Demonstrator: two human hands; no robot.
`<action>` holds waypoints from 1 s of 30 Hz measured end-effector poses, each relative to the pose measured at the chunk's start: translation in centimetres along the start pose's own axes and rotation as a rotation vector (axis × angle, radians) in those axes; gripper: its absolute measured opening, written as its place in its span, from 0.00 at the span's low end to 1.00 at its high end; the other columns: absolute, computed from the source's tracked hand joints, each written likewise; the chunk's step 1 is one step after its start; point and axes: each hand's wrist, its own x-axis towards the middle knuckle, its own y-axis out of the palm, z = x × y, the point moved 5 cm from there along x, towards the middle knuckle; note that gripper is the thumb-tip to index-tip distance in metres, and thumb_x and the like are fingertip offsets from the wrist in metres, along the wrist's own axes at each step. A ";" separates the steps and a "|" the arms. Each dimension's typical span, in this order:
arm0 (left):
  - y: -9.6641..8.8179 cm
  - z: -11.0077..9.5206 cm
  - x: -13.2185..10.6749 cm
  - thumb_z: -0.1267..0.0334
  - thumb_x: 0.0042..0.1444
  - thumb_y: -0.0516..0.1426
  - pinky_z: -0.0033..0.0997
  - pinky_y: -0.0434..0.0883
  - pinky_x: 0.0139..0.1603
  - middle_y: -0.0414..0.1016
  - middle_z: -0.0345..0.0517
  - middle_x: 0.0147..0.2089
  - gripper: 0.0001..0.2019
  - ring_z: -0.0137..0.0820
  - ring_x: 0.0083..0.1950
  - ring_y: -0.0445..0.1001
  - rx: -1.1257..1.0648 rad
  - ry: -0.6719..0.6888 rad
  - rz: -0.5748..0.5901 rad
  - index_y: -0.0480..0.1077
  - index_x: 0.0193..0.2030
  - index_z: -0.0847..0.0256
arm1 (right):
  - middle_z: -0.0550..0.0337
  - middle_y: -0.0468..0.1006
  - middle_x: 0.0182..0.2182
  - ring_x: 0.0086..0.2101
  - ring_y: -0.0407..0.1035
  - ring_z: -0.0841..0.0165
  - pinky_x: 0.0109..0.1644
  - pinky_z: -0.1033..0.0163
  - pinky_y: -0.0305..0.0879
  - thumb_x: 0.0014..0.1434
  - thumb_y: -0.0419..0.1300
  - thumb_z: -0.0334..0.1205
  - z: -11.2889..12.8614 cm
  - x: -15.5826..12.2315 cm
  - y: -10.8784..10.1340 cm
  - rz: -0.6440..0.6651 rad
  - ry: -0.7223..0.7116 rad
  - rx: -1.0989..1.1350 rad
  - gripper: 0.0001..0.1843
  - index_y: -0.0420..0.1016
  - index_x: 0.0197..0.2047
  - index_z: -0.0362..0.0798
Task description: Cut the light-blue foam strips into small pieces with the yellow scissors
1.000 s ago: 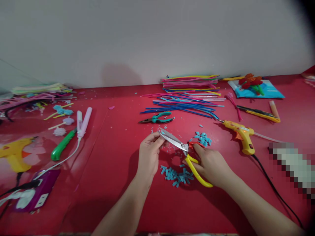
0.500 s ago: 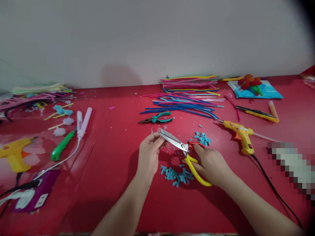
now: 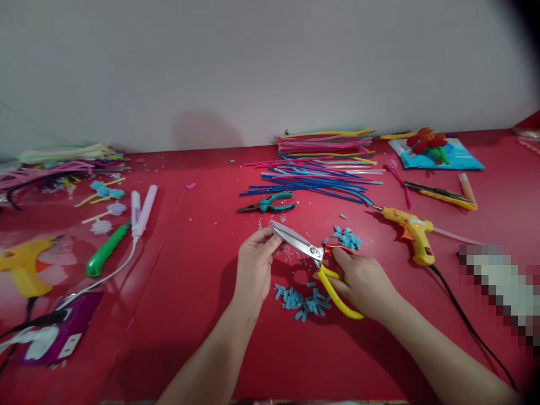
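Observation:
My right hand (image 3: pixel 366 284) grips the scissors (image 3: pixel 298 242), with fingers through the red and yellow handles. Their blades point up and left, nearly closed, with the tips at my left fingertips. My left hand (image 3: pixel 258 259) is closed in a pinch there, on a small light-blue piece of pipe cleaner mostly hidden by fingers and blades. Below the blades lies a pile of short blue pipe-cleaner pieces (image 3: pixel 310 304). Beyond my right hand is a smaller pile of blue pieces with tapered ends (image 3: pixel 349 238). Pale fluff trimmings (image 3: pixel 291 259) are scattered on the red table (image 3: pixel 185 337) between them.
Teal-handled pliers (image 3: pixel 270 203) and pipe cleaners (image 3: pixel 312 183) lie beyond my hands. At right are a yellow glue gun (image 3: pixel 415 233) with a cord and a blue packet (image 3: pixel 462 154). At left are a pink hair straightener (image 3: pixel 145 211), green-handled tool (image 3: pixel 105 250), another glue gun (image 3: pixel 25 264) and purple power strip (image 3: pixel 78 323).
The blue bit at the blade tips shows less now. Both hands and the scissors stay almost in place; the view has shifted very slightly.

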 end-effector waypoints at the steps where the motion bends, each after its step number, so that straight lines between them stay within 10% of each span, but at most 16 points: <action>1: 0.0 0.0 0.0 0.69 0.44 0.58 0.23 0.64 0.31 0.71 0.39 0.25 0.03 0.22 0.26 0.67 -0.003 0.002 -0.001 0.72 0.29 0.63 | 0.60 0.70 0.19 0.20 0.65 0.67 0.22 0.65 0.38 0.54 0.43 0.56 0.0 0.0 0.0 0.001 0.002 -0.004 0.20 0.60 0.32 0.46; 14: -0.1 0.1 0.1 0.68 0.43 0.59 0.24 0.65 0.32 0.70 0.39 0.25 0.03 0.23 0.26 0.68 0.014 -0.006 -0.023 0.70 0.27 0.63 | 0.60 0.69 0.17 0.19 0.62 0.68 0.22 0.66 0.38 0.53 0.45 0.57 -1.1 0.3 -0.1 0.041 0.114 0.045 0.19 0.61 0.29 0.48; 30: 2.0 0.2 -1.4 0.64 0.46 0.55 0.26 0.64 0.33 0.69 0.41 0.27 0.04 0.28 0.30 0.67 0.683 0.198 0.205 0.68 0.27 0.61 | 0.67 0.61 0.21 0.23 0.57 0.75 0.25 0.70 0.52 0.46 0.55 0.43 1.3 3.6 -1.5 -0.085 0.230 1.252 0.09 0.59 0.25 0.47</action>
